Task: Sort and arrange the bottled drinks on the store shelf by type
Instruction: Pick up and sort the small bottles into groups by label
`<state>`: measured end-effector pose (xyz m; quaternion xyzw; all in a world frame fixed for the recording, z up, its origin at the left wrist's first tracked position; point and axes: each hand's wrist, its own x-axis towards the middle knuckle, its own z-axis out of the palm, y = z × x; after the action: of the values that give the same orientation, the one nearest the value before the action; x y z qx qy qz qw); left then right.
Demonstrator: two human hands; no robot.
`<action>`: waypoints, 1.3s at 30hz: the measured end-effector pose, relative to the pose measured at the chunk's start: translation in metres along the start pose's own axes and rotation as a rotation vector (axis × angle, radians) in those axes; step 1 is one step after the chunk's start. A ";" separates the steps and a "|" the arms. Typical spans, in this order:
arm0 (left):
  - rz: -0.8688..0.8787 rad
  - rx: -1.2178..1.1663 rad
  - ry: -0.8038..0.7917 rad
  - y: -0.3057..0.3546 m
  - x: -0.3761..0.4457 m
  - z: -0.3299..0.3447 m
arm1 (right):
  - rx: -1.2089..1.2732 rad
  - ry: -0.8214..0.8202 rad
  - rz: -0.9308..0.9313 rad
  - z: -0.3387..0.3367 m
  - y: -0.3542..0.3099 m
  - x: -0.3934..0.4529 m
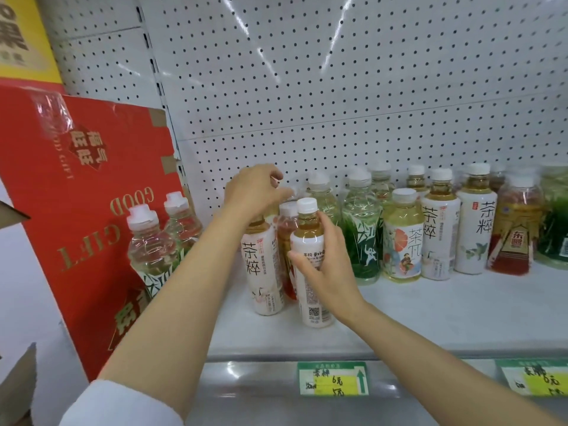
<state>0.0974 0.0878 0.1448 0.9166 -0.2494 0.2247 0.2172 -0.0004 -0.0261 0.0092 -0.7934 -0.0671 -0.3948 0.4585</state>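
My right hand (329, 265) grips a white-labelled tea bottle (316, 312) with amber liquid, standing upright near the shelf's (430, 312) front. Just left of it stands a matching white-labelled tea bottle (264, 272). My left hand (255, 189) is above that bottle's top, fingers curled over a blurred cap behind it; whether it holds the cap is unclear. A red-tea bottle (285, 235) stands between and behind the two. To the right stand clear green-labelled bottles (361, 238), a grapefruit-labelled bottle (402, 241), two more white tea bottles (439, 232) and an amber bottle (516, 232).
A tilted red gift box (76, 195) leans at the left, with two clear bottles (147, 241) in front of it. White pegboard (338, 87) backs the shelf. Price tags (333, 378) sit on the front rail. More green bottles (553, 229) stand at the far right.
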 end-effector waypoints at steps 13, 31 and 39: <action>0.160 0.137 -0.525 0.006 0.025 -0.004 | 0.000 -0.063 0.018 -0.014 0.000 0.005; 0.315 -0.522 -0.252 0.074 0.096 -0.096 | 0.220 0.054 0.004 -0.056 -0.027 0.119; 0.127 0.262 -0.614 0.002 0.147 0.014 | 0.302 0.202 0.095 -0.079 -0.023 0.115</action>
<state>0.2146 0.0261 0.2107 0.9442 -0.3289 -0.0186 -0.0019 0.0220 -0.1038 0.1250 -0.6743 -0.0416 -0.4356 0.5948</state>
